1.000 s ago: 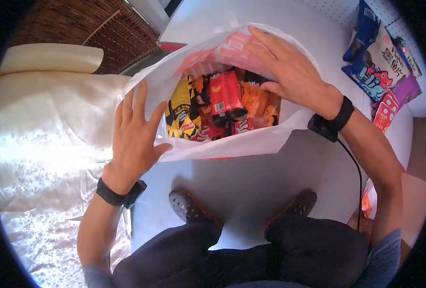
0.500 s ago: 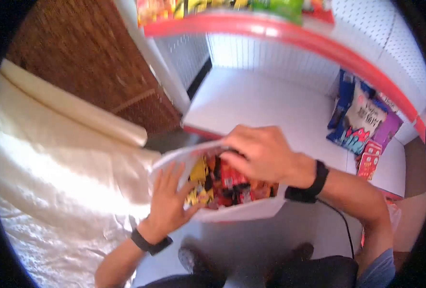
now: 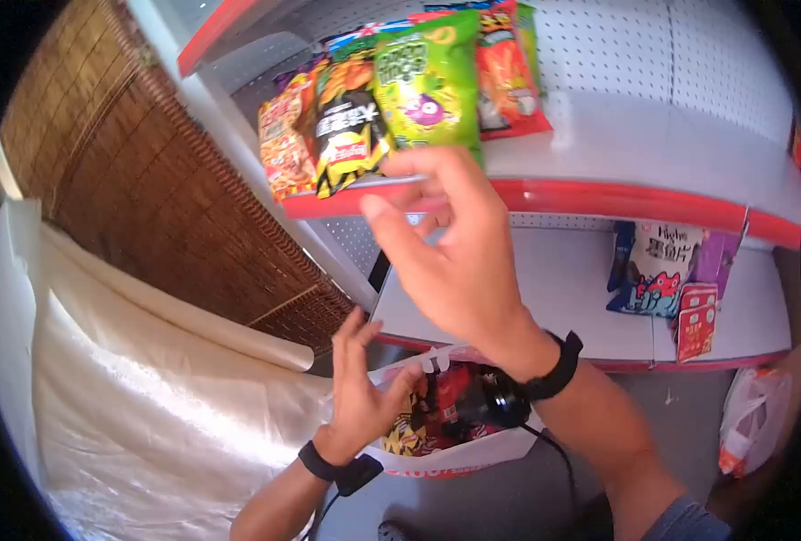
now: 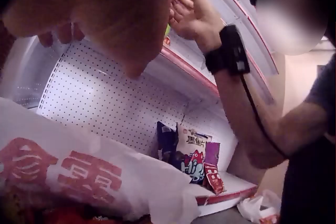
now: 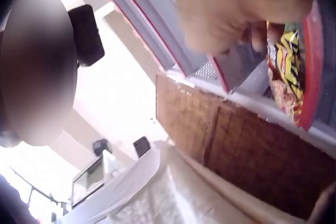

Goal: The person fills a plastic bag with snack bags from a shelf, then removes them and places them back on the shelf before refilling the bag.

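Black-and-yellow packet [image 3: 354, 131]: near the front left corner of the upper shelf [image 3: 617, 197]; I'd guess light, slick, crushable, so I'd pinch a side edge
Carrier bag [image 3: 473, 460]: by the lower shelf's front edge, looks floppy, I'd grab the rim
Right hand [image 3: 459, 248]: half-curled, thumb apart, nothing held that I see
Left hand [image 3: 360, 401]: fingers spread at the bag's rim, can't tell if touching
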Demonstrator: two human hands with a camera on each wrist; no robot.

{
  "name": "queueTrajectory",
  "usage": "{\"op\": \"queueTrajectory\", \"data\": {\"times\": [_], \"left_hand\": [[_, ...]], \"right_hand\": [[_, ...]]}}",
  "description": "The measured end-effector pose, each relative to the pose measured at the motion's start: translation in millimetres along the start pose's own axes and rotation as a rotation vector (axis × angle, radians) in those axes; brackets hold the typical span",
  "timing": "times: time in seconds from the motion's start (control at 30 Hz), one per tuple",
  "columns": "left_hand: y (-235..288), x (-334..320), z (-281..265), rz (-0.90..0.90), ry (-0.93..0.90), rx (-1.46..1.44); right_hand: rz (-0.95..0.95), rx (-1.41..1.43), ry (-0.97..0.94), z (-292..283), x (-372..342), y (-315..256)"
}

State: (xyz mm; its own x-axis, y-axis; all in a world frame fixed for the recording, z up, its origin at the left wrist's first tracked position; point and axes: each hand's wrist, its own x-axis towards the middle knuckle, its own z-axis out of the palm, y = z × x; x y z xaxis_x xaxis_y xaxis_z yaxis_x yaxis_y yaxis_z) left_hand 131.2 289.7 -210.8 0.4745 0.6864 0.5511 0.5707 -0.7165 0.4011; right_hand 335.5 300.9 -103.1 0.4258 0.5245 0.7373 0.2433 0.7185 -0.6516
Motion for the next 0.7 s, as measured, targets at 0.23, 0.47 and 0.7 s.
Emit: {"op": "queueTrajectory", "data": {"times": [0.23, 0.47, 0.7], "left_hand": [[33, 81, -3, -0.127, 0.135, -0.158], [55, 200, -12, 0.033, 0.271, -0.128], [60, 253, 0, -0.067, 0.238, -0.131]], "right_hand": [[-0.382, -0.268, 0.277, -64, 63, 6], [0.189, 0.387, 0.454, -85, 102, 12], [0.040, -0.285, 0.411, -88, 114, 44]]}}
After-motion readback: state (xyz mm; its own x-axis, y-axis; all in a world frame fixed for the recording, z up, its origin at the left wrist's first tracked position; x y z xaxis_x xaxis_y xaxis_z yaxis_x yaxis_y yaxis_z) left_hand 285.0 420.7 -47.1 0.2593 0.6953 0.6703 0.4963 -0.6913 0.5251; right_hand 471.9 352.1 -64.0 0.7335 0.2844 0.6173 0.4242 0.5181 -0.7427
